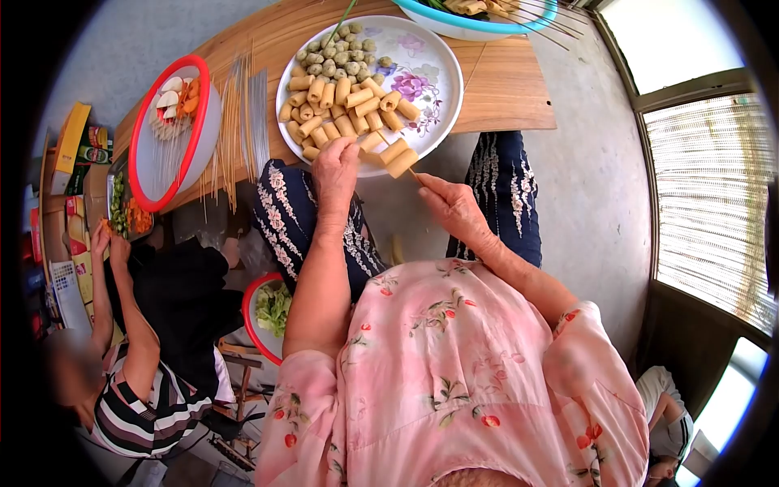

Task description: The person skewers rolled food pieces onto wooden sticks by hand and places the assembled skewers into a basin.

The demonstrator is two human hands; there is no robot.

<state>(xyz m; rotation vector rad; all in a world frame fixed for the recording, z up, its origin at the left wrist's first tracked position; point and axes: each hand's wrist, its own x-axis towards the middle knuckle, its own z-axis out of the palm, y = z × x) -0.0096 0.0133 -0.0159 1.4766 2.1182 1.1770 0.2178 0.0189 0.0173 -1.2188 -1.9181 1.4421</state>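
My right hand [454, 207] is closed around the lower end of a thin skewer [416, 175]. Tan tube-shaped rolls [400, 161] are threaded on it, over the near rim of a large white floral plate [438, 77]. At the same rim, to the left, my left hand [334, 169] has its fingers pinched together beside the heap of tan rolls [349, 109]; what they hold, if anything, is hidden. Small greyish-green speckled balls [337, 55] lie at the back of the plate.
Loose bamboo skewers [231, 122] and thin metal skewers [258, 114] lie left of the plate. A red-rimmed basket [209, 97] holds white and orange pieces. A blue-rimmed bowl [487, 28] stands behind. A co-worker [146, 349] sits at left, near a bowl of lettuce [274, 310].
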